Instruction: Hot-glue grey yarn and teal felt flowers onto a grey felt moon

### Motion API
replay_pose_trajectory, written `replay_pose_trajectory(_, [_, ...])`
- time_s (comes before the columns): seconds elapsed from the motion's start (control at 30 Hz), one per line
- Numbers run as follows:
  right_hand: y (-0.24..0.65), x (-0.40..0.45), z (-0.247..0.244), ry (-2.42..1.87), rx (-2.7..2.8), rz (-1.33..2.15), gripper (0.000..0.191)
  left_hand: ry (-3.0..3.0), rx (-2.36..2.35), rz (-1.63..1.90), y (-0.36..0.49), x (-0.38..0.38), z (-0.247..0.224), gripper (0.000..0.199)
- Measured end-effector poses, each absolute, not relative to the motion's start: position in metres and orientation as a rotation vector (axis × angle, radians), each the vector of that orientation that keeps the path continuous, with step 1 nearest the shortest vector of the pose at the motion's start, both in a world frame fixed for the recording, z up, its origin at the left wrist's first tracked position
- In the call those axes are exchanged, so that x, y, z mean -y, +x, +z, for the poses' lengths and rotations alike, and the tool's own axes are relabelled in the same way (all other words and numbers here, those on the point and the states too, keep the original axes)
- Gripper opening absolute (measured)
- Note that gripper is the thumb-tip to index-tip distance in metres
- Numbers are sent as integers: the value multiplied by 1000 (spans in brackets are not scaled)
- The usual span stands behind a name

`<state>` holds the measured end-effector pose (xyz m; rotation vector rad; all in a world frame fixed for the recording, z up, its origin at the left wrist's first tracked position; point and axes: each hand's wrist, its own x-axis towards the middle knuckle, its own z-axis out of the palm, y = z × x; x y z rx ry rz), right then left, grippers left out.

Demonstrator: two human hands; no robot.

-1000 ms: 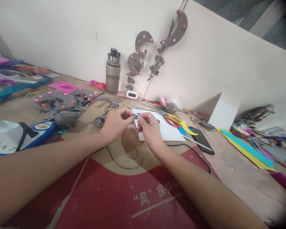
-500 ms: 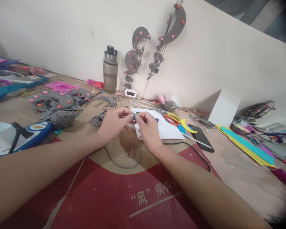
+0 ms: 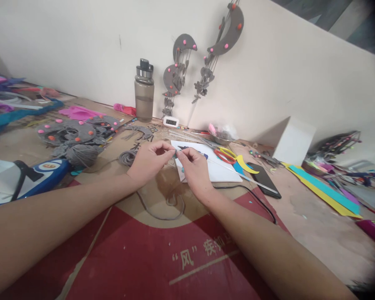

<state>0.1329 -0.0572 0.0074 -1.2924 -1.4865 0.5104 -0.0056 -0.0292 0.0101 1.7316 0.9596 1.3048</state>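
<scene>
My left hand (image 3: 150, 161) and my right hand (image 3: 193, 167) meet at the fingertips over the middle of the table. Between their pinched fingers is a small teal piece (image 3: 175, 153), mostly covered, so its shape is unclear. Under and beyond my right hand lie white paper sheets (image 3: 226, 171) with a dark blue pen (image 3: 203, 155). A coil of grey cord (image 3: 127, 158) rests beside my left hand. Below both hands, a loop of grey cord (image 3: 162, 218) lies on the red and tan cardboard (image 3: 125, 254).
Scissors (image 3: 225, 156), a yellow crescent (image 3: 246, 165) and a black phone (image 3: 265, 181) lie to the right. A bottle (image 3: 144, 93) and a small clock (image 3: 171, 121) stand by the wall. Grey yarn (image 3: 83, 155) and a blue-white tool (image 3: 46, 177) are left.
Both hands keep nearly the same place. The fingers have shifted slightly, and less of the teal piece shows between them.
</scene>
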Motion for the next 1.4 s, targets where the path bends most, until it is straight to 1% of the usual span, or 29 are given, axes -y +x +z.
replay_pose_trajectory(0.57, [133,58,7,-1288,1489,518,22,1661,-857,1223,-4,30,9,13])
replay_pose_trajectory(0.8, [134,58,7,-1302,1480,521,22,1673,-816,1206,-5,29,8,17])
replay_pose_trajectory(1.4, [136,57,4,-1312,1537,511,26,1675,-883,1182,-6,24,5,17])
